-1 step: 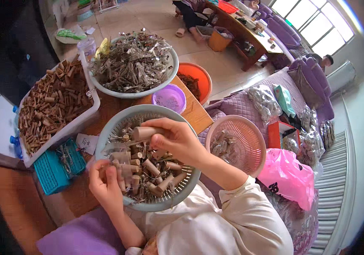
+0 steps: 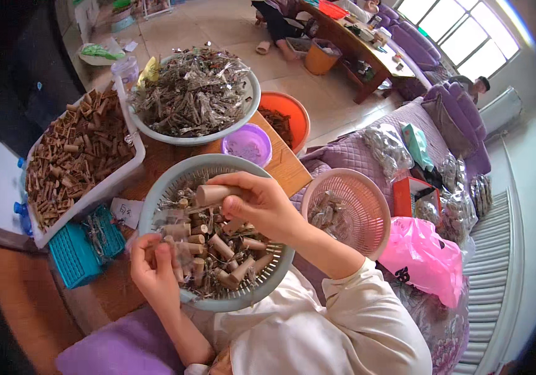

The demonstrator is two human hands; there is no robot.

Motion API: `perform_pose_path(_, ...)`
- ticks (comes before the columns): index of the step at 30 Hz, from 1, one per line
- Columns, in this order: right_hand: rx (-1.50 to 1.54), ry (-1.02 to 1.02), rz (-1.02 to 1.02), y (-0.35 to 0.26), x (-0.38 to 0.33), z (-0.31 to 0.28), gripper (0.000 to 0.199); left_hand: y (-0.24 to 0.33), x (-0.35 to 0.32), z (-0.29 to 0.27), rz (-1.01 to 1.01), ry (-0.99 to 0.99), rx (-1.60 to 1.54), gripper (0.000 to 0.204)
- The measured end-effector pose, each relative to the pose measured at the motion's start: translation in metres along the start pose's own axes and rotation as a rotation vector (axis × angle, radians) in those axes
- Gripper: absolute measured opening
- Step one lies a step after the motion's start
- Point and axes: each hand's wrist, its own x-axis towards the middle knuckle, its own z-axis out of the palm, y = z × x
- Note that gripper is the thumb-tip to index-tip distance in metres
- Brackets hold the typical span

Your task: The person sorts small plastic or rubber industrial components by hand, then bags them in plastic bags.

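My right hand [image 2: 252, 203] is closed around a smooth tan cylinder [image 2: 213, 195], held over the far half of a grey-green slotted basket [image 2: 155, 190]. At the basket's left side, my left hand [image 2: 154, 262] pinches a thin, see-through plastic piece [image 2: 171, 226], blurred at its edges. Below both hands, the basket holds several tan cylinders [image 2: 221, 247] mixed with dark stems and clear wrapping. Its near rim lies against my light-coloured clothing.
Left stands a white bin [image 2: 96, 190] of brown pieces, beside a teal basket [image 2: 74, 256]. Beyond are a basin [image 2: 252, 103] heaped with wrapped bundles, a purple bowl [image 2: 261, 140] and an orange basin [image 2: 302, 119]. Right are a pink basket [image 2: 374, 212] and a pink bag [image 2: 427, 259].
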Motion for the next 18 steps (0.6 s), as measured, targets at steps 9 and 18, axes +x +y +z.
perform_pose_path(9,0.0,-0.026,-0.01,-0.002,-0.003,-0.005,0.03,-0.012,0.004,-0.001,-0.002,-0.077,-0.329,0.007)
perform_pose_path(18,-0.182,0.113,-0.215,-0.006,-0.01,-0.008,0.026,-0.002,0.009,0.015,0.047,-0.123,-0.173,0.02)
